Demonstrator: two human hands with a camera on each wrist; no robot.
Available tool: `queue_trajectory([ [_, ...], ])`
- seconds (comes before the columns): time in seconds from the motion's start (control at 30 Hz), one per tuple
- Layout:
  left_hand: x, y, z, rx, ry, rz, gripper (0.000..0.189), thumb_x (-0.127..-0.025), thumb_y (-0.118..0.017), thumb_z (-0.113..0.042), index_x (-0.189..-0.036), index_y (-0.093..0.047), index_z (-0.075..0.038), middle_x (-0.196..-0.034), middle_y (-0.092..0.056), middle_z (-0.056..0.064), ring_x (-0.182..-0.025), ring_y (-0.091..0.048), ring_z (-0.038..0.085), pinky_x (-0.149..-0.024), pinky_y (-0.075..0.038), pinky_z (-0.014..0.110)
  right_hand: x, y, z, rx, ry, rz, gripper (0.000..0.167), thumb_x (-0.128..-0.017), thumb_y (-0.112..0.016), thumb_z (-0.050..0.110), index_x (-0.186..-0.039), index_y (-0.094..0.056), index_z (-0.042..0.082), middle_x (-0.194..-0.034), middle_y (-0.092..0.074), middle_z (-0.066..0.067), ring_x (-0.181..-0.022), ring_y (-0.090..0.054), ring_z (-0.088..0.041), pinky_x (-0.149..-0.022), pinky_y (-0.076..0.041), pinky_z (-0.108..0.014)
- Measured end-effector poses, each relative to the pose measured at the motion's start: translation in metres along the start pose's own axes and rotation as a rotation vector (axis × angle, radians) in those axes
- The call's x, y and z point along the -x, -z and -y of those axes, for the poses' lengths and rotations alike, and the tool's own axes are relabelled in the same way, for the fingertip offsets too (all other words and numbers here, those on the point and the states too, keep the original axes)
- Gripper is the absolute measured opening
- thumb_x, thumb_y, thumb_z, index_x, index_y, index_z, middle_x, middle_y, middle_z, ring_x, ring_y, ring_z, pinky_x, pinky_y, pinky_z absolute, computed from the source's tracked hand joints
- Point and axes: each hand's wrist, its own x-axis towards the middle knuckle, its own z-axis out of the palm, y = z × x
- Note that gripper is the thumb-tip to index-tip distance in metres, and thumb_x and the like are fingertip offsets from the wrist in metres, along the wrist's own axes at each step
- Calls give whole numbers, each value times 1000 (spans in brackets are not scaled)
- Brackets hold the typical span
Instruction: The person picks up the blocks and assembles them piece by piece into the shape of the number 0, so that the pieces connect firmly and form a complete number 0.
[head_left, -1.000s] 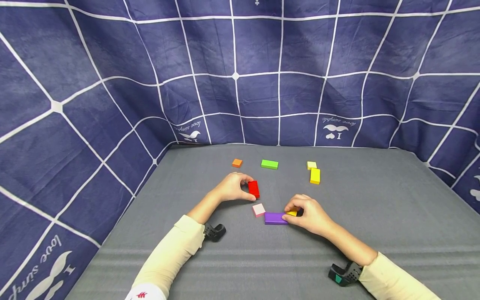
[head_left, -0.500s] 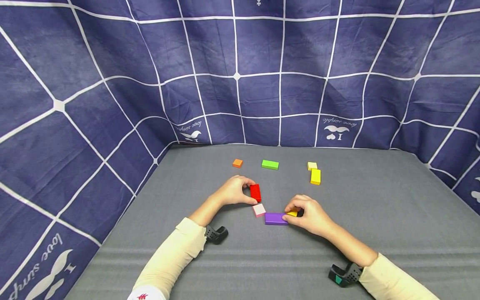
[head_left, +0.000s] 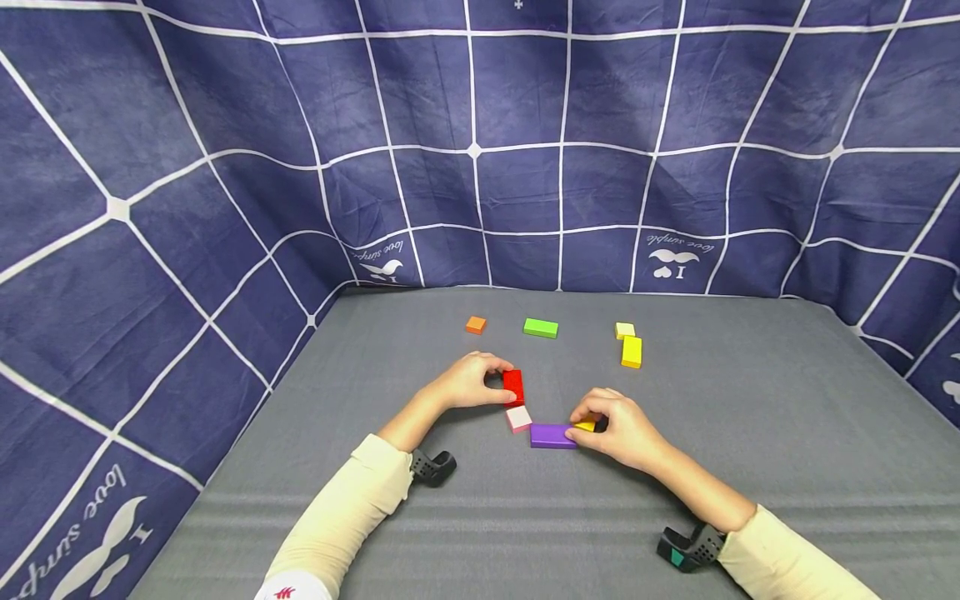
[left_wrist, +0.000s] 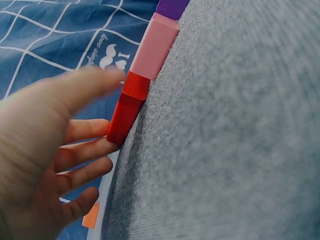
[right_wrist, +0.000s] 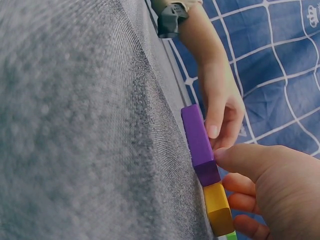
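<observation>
My left hand (head_left: 467,383) spans the red block (head_left: 513,383), thumb at its near end and fingertips at its far end. In the left wrist view the blurred thumb overlaps the red block's edge where it meets the pink block (left_wrist: 156,46). The purple block (head_left: 551,436) lies to the right, its corner at the pink one. My right hand (head_left: 621,429) has its thumb on the purple block's right end and its fingers behind the golden-yellow block (right_wrist: 218,207). The golden-yellow block sits against the purple block, mostly covered by fingers in the head view.
Farther back on the grey cloth (head_left: 405,333) lie a small orange block (head_left: 476,325) and a green block (head_left: 541,328). A bright yellow block (head_left: 632,352) touches a pale yellow one (head_left: 625,331) at the right. A blue gridded curtain (head_left: 525,192) hangs behind.
My left hand has brought the red block nearer until its end meets the pink block, and the thumb has shifted onto the block's side. My right hand has stayed in place.
</observation>
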Motion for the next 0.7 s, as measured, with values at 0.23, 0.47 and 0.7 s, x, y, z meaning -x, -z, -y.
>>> queue_trajectory([
  [0.23,0,1,-2,-10,-23,0,42,-82,-74,-32,-116,-69,-7,-104,-67,5,-98,-58,19,-90,-44,33,0,0,0,-4,11,-3,19,-70,-87,15,-79,-70,18,-79,-61,12,-73,-52,-6,-64,-46,-25],
  [0.47,2,3,-4,-15,-43,-8,43,-81,-76,-33,-114,-70,-7,-101,-68,5,-95,-58,19,-89,-44,32,0,0,-1,-26,44,-24,19,-70,-86,11,-79,-70,18,-78,-62,10,-71,-53,-7,-63,-45,-24],
  [0.7,2,2,-5,-12,-45,-5,43,-81,-76,-33,-113,-70,-7,-101,-68,5,-95,-58,19,-88,-44,31,0,-1,-2,-46,55,-30,19,-72,-85,9,-79,-70,19,-78,-62,9,-71,-53,-9,-63,-44,-24],
])
